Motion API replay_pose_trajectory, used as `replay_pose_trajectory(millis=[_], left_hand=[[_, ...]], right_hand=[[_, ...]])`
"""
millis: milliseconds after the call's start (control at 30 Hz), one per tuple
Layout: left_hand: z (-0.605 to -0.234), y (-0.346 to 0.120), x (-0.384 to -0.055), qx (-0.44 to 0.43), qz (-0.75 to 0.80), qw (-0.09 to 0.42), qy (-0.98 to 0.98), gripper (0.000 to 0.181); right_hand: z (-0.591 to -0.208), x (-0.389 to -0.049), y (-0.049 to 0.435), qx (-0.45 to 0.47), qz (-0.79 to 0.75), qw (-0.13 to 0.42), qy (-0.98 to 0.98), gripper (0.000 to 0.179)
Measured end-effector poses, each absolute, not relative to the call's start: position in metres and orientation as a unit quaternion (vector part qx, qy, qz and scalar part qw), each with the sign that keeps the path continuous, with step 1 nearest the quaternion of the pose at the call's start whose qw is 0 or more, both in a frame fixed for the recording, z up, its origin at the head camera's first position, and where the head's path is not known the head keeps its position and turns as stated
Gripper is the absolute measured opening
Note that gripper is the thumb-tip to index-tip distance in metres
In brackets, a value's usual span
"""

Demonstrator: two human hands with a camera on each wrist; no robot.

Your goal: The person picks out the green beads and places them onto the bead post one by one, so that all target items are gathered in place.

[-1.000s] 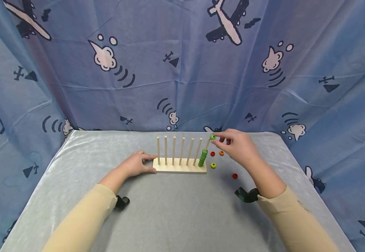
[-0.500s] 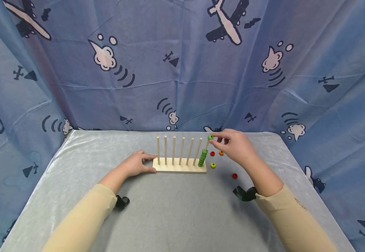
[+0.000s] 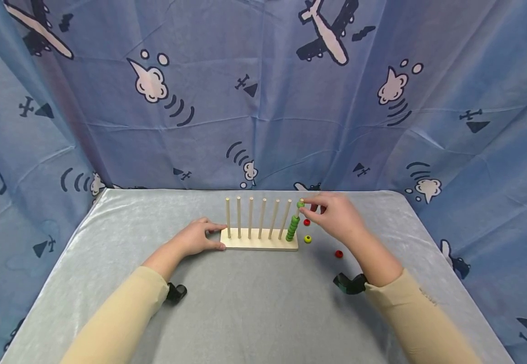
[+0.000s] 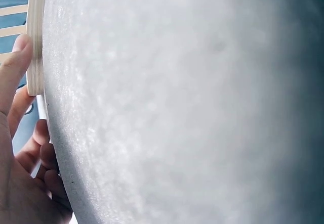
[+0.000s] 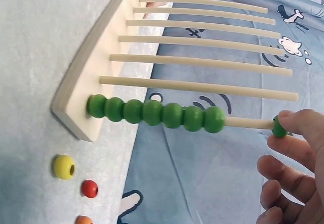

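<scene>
A pale wooden peg board (image 3: 259, 244) with a row of upright pegs stands on the table. My left hand (image 3: 194, 236) grips its left end between thumb and forefinger, as the left wrist view also shows. Several green beads (image 5: 152, 113) are stacked on the rightmost peg (image 5: 248, 123), from the base to past its middle. At that peg's tip, my right hand (image 3: 336, 216) pinches another green bead (image 5: 279, 127) between thumb and forefinger. This bead sits around the peg's end, apart from the stack below. The other right fingers are loosely bent.
Right of the board lie a yellow bead (image 3: 307, 239), a red bead (image 3: 306, 222) and, nearer the front, another red bead (image 3: 338, 254). An orange bead (image 5: 83, 221) shows in the right wrist view. A patterned blue curtain (image 3: 263, 101) hangs behind the table.
My right hand has moved left and slightly down, bringing the green bead from beside the rightmost peg onto its tip. The left hand and board have stayed put.
</scene>
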State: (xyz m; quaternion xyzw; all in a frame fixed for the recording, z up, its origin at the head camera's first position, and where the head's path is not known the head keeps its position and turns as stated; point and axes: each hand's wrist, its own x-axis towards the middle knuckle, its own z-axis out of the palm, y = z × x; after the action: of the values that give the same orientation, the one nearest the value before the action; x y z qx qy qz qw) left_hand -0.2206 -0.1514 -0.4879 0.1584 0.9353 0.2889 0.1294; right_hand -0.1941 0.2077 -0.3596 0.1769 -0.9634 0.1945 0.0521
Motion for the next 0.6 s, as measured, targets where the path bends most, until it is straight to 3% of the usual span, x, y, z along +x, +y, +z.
replay_pose_trajectory(millis=[600], left_hand=[[-0.487, -0.147, -0.225, 0.157, 0.287, 0.134, 0.935, 0.069]], right_hand=[[-0.391, -0.199, 0.208, 0.155, 0.196, 0.02, -0.968, 0.036]])
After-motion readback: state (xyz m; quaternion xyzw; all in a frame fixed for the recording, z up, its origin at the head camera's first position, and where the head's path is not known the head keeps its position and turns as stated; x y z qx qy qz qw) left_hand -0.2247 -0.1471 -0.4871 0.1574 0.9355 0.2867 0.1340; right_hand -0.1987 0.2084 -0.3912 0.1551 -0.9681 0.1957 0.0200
